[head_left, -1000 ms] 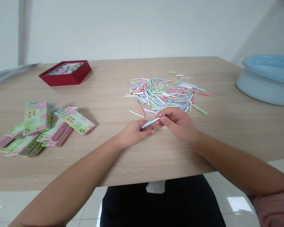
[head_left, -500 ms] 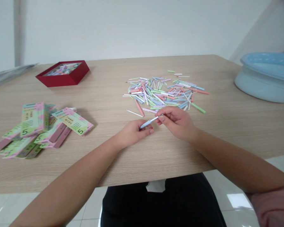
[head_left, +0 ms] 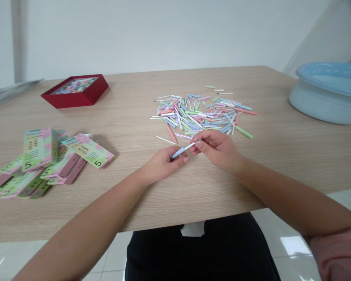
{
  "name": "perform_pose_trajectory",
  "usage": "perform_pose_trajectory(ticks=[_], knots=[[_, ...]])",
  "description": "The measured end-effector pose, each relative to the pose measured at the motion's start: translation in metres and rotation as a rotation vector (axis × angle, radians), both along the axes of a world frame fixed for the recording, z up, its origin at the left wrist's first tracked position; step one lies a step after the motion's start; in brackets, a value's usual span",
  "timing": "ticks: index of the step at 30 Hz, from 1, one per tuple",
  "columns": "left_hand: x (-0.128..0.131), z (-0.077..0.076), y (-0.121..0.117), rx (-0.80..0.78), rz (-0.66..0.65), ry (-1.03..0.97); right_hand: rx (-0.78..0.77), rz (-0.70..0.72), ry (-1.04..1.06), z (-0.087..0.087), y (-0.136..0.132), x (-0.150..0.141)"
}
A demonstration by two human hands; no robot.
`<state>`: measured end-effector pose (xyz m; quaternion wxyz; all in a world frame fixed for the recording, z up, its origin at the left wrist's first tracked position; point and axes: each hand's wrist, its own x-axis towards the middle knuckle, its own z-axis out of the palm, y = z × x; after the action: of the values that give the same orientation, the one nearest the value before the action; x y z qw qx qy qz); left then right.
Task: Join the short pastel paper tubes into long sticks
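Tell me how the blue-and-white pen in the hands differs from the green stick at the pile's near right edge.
The blue-and-white pen is held between the left hand and right hand; the green stick lies on the table.
In the picture, the pen slants up to the right, the green stick down to the right.
The pen shows two main colours, the green stick one.
Both are slender.
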<state>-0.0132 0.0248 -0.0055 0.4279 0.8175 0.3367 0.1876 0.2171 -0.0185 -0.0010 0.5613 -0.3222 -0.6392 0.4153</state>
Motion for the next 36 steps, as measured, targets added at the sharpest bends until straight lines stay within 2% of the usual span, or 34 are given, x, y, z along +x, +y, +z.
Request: perform_pose_trajectory(ticks=[7,12,28,31,36], knots=[[-0.002,0.003,-0.003,0.031,-0.054,0.013,-0.025,-0.035,0.014,0.0,0.0,-0.001],[-0.002,0.0,-0.001,0.03,-0.061,-0.058,-0.038,-0.005,0.027,0.001,0.001,-0.001],[-0.001,0.002,-0.005,-0.079,-0.112,-0.13,-0.064,0.025,0.059,0.004,-0.003,-0.005],[0.0,-0.002,-0.008,-0.152,-0.094,-0.17,-0.033,0.013,0.029,0.007,-0.007,-0.006],[0.004,-0.007,-0.015,-0.154,-0.117,-0.254,0.068,0.043,-0.096,0.012,-0.015,-0.007]])
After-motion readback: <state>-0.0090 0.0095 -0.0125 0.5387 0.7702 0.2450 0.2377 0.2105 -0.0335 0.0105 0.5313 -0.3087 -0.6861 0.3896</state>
